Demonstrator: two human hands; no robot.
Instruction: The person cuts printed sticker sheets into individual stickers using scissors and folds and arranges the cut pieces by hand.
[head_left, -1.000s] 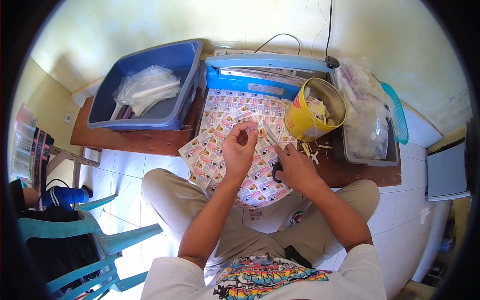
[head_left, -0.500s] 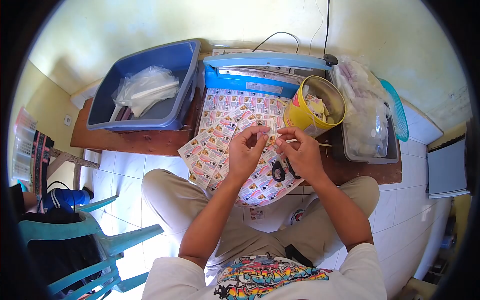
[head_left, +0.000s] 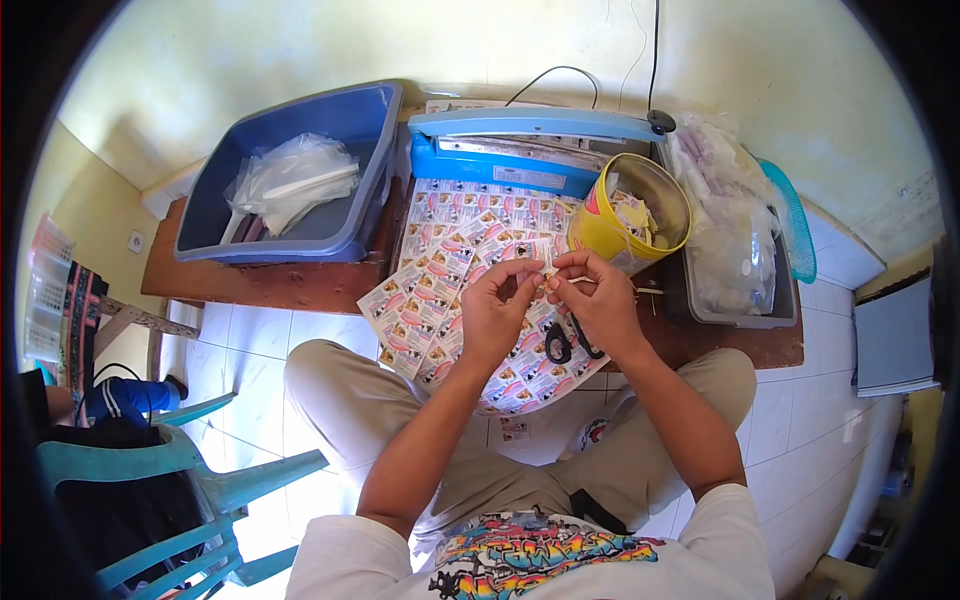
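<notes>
Over the printed label sheets (head_left: pixel 430 300), my left hand (head_left: pixel 497 308) and my right hand (head_left: pixel 602 300) face each other, fingertips nearly touching. Each pinches thumb to finger at a tiny item between them, too small to make out. The black-handled scissors (head_left: pixel 558 343) are below my right hand, their handles visible on the sheets and the blades hidden. Beyond my right hand stands a yellow tub (head_left: pixel 600 235) with paper scraps inside. A blue sealer with a long lever (head_left: pixel 500 165) lies behind the sheets.
A blue bin (head_left: pixel 345 240) with clear plastic bags sits at left on the wooden bench (head_left: pixel 290 282). At right, a grey tray (head_left: pixel 735 318) holds plastic packets beside a teal basket (head_left: pixel 797 235). A teal chair (head_left: pixel 130 455) stands lower left, near part of another person (head_left: pixel 135 395).
The scissors have left my right hand and lie on the sheets. My right hand has come up to meet my left, and both now pinch at one spot.
</notes>
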